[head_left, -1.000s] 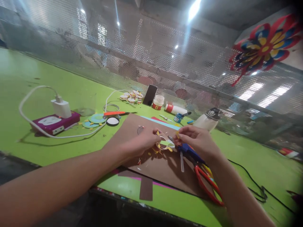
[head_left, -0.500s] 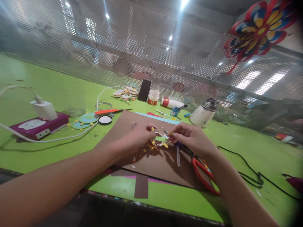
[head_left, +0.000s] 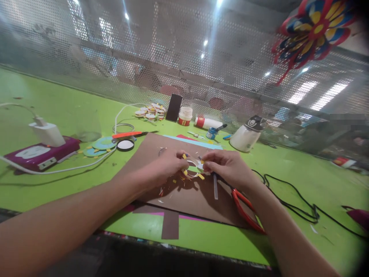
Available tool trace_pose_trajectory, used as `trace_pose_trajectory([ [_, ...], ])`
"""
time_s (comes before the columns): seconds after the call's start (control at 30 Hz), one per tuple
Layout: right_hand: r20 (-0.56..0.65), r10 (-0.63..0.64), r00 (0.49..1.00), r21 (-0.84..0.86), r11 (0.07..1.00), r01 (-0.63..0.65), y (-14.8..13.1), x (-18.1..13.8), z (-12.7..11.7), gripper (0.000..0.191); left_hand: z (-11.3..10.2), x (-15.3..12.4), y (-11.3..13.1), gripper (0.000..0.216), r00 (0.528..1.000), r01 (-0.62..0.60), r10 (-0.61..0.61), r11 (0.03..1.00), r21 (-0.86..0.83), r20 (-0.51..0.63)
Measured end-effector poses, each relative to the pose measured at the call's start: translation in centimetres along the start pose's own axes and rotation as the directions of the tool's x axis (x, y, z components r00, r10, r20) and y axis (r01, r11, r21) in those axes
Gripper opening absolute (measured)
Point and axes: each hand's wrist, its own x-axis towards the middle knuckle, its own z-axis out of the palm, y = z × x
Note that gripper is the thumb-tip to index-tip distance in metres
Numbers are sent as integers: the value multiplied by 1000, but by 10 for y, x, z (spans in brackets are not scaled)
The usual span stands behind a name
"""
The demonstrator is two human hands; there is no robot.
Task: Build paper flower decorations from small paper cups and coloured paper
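My left hand (head_left: 173, 163) is closed in a pinch on the left side of a small white paper ring (head_left: 190, 175) with yellow tabs around its edge. At the ring's right side, my right hand (head_left: 225, 163) pinches a small yellow paper piece (head_left: 202, 162); its contact with the ring is hard to make out. Both hands are above a brown board (head_left: 184, 202) strewn with yellow and white scraps. A translucent stick (head_left: 215, 187) extends below my right hand. Red-handled scissors (head_left: 243, 206) lie partly hidden under my right wrist.
An orange cutter (head_left: 127, 135) and round black-rimmed lid (head_left: 125, 145) lie left of the board. A purple power strip (head_left: 43, 154) trails a white cable. Behind stand a phone (head_left: 174, 108), a jar (head_left: 185, 116) and a white bottle (head_left: 246, 136). A black cord (head_left: 288, 186) runs right.
My right hand has moved slightly left, closer to the ring, with the yellow piece. My left hand keeps its hold on the ring. The whole view has shifted a little.
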Motion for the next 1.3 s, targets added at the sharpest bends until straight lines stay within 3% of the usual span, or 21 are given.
trace_pose_trajectory([
  [0.1,-5,-58,998,-87,995,58,1,-1,-1,24,0,-1,0,18,1000,-5,5,1000,-13,16],
  [0.3,127,-173,977,-293,934,204,-8,-3,-3,48,-1,3,-6,24,996,25,-20,998,-61,90],
  [0.53,181,-125,976,-386,903,187,-10,-3,1,52,0,3,-7,22,997,44,-44,999,-3,68],
  [0.77,164,-97,982,-504,847,168,-8,-4,5,46,-4,-3,-3,27,990,86,-103,983,163,100],
  [1.0,136,-172,976,-525,822,218,-7,-5,8,47,1,-5,5,23,994,96,-103,973,211,24],
  [1.3,120,-197,973,-562,794,230,-6,-6,13,48,1,-4,3,18,996,41,-58,972,230,67],
])
